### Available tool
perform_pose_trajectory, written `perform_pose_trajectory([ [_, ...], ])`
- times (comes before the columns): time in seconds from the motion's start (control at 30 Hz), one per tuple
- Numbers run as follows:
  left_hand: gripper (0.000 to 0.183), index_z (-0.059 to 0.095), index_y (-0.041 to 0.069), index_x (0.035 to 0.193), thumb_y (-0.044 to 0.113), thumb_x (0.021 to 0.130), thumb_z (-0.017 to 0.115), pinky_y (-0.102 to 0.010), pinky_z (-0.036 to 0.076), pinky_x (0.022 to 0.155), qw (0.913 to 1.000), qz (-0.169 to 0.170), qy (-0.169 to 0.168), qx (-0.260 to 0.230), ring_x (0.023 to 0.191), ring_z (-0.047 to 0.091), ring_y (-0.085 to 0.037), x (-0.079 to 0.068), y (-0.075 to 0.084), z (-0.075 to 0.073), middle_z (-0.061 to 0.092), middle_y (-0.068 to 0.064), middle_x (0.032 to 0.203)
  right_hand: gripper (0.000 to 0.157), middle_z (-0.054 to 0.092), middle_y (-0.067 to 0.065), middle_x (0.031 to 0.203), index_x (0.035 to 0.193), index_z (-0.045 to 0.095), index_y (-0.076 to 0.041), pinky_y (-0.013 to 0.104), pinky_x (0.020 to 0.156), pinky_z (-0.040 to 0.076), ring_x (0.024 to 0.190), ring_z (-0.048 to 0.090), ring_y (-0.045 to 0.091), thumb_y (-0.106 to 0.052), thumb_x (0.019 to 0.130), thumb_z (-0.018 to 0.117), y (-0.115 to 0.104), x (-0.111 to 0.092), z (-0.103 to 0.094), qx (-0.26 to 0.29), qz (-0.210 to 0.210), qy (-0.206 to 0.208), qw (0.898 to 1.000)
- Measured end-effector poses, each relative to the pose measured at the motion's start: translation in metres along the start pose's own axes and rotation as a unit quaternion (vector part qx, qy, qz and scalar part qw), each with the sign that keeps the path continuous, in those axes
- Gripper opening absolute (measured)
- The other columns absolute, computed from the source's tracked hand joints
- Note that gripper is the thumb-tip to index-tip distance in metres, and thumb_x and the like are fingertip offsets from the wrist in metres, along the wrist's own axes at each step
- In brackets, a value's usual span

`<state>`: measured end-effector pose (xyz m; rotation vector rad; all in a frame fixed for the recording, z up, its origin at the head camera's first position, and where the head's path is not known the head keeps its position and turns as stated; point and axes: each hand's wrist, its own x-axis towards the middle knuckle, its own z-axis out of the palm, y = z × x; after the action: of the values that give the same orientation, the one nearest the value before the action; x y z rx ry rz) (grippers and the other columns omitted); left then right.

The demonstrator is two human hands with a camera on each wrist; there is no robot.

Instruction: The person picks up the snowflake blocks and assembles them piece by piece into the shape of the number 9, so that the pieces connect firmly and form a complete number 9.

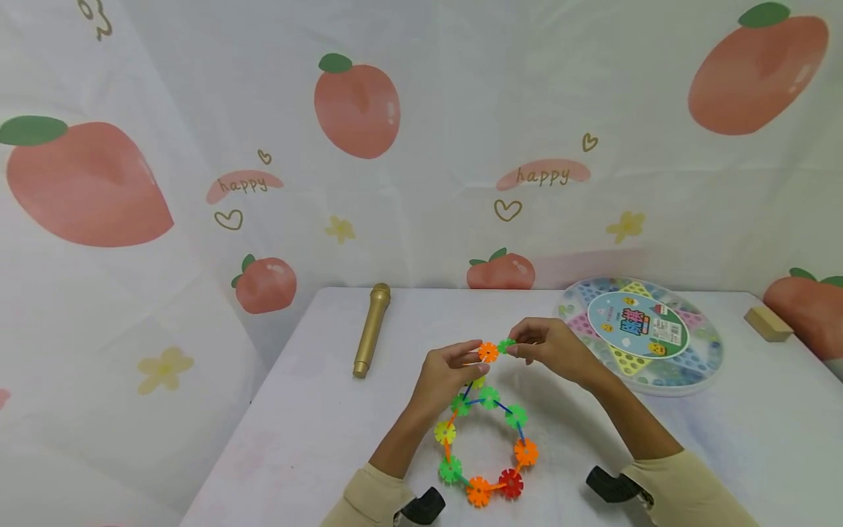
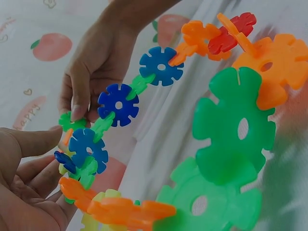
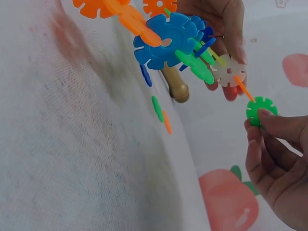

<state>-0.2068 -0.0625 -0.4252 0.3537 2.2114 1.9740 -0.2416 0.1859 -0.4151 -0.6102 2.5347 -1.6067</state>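
A loop of colourful notched plastic snowflake discs (image 1: 516, 416) hangs between my forearms, with a short tail of discs at its top. My left hand (image 1: 446, 377) holds that tail between thumb and fingers, by a pale disc (image 3: 229, 70) in the right wrist view. An orange disc (image 1: 488, 352) slots in just beyond. At the tail's end, my right hand (image 1: 552, 347) pinches a small green disc (image 3: 261, 111) between thumb and fingertips, and this disc meets the orange one. Blue discs (image 2: 118, 105) and large green discs (image 2: 234, 126) show close up in the left wrist view.
A gold microphone-shaped stick (image 1: 372, 331) lies at the back left of the white table (image 1: 296, 439). Behind my right hand is a round, clear-lidded game box (image 1: 701, 366). A wooden block (image 1: 768, 324) sits at the right edge. A fruit-print cloth (image 1: 428, 219) hangs behind.
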Motion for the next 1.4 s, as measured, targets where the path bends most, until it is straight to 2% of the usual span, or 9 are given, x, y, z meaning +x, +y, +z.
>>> perform_pose_trajectory([
  [0.3,0.042,0.073,0.011,0.136,0.024,0.097,0.08,-0.034,0.06,0.098,1.0,-0.004,0.002,0.001,0.113,0.075,-0.021,0.0,-0.001,0.0,0.077,-0.011,0.123,0.01,0.075,0.025,0.096,0.1,0.078,-0.008,0.041,0.077,0.063,0.087,0.069,0.044,-0.018,0.098,0.077,0.0,-0.002,0.005,0.01,-0.024,0.019,1.0],
  [0.4,0.043,0.072,0.009,0.137,0.023,0.097,0.08,-0.033,0.06,0.097,1.0,-0.001,0.0,-0.002,0.114,0.075,-0.021,0.0,0.0,0.0,0.078,-0.011,0.122,0.006,0.076,0.024,0.095,0.097,0.081,-0.011,0.042,0.077,0.063,0.085,0.07,0.036,-0.017,0.097,0.079,-0.001,-0.003,0.005,0.013,-0.026,0.03,0.999],
  [0.5,0.043,0.072,0.007,0.137,0.021,0.097,0.08,-0.032,0.06,0.096,0.9999,0.002,-0.005,-0.009,0.114,0.075,-0.022,0.0,0.001,0.001,0.077,-0.012,0.123,0.005,0.077,0.024,0.095,0.096,0.082,-0.013,0.045,0.077,0.063,0.084,0.071,0.035,-0.017,0.097,0.079,-0.001,-0.004,0.005,0.014,-0.021,0.036,0.999],
  [0.67,0.041,0.072,0.005,0.136,0.018,0.097,0.079,-0.03,0.06,0.095,0.9998,0.004,-0.011,-0.014,0.116,0.075,-0.024,0.001,0.001,0.002,0.077,-0.014,0.124,0.005,0.078,0.024,0.096,0.096,0.083,-0.011,0.048,0.081,0.063,0.088,0.071,0.048,-0.014,0.096,0.079,0.0,-0.003,0.005,0.026,-0.02,0.038,0.999],
  [0.93,0.042,0.071,0.002,0.136,0.017,0.097,0.079,-0.032,0.06,0.095,0.9996,0.003,-0.017,-0.021,0.118,0.074,-0.026,0.001,-0.001,0.003,0.074,-0.018,0.127,0.005,0.078,0.025,0.095,0.094,0.084,-0.011,0.046,0.078,0.063,0.085,0.07,0.047,-0.013,0.095,0.079,0.003,-0.003,0.008,0.029,-0.024,0.045,0.998],
  [1.13,0.043,0.07,0.0,0.136,0.015,0.097,0.079,-0.031,0.061,0.094,0.9995,0.007,-0.019,-0.024,0.114,0.076,-0.025,0.001,-0.001,0.005,0.076,-0.018,0.124,0.005,0.077,0.026,0.096,0.095,0.083,-0.01,0.047,0.081,0.063,0.087,0.07,0.048,-0.013,0.096,0.079,0.006,-0.004,0.007,0.034,-0.024,0.036,0.998],
  [1.27,0.042,0.072,0.005,0.136,0.019,0.097,0.079,-0.031,0.061,0.093,0.9999,0.0,-0.008,-0.009,0.106,0.077,-0.022,0.001,0.001,0.004,0.077,-0.016,0.12,0.006,0.077,0.023,0.098,0.099,0.081,-0.011,0.047,0.084,0.063,0.091,0.07,0.048,-0.016,0.097,0.078,0.008,-0.002,0.007,0.031,-0.025,0.026,0.999],
  [1.4,0.042,0.073,0.009,0.135,0.021,0.096,0.081,-0.031,0.061,0.091,1.0,-0.006,0.003,0.0,0.1,0.075,-0.018,0.001,0.002,0.003,0.076,-0.012,0.119,0.011,0.077,0.017,0.103,0.107,0.079,-0.01,0.036,0.083,0.064,0.092,0.073,0.036,-0.014,0.097,0.077,0.011,0.001,0.01,0.016,-0.023,0.011,1.0],
])
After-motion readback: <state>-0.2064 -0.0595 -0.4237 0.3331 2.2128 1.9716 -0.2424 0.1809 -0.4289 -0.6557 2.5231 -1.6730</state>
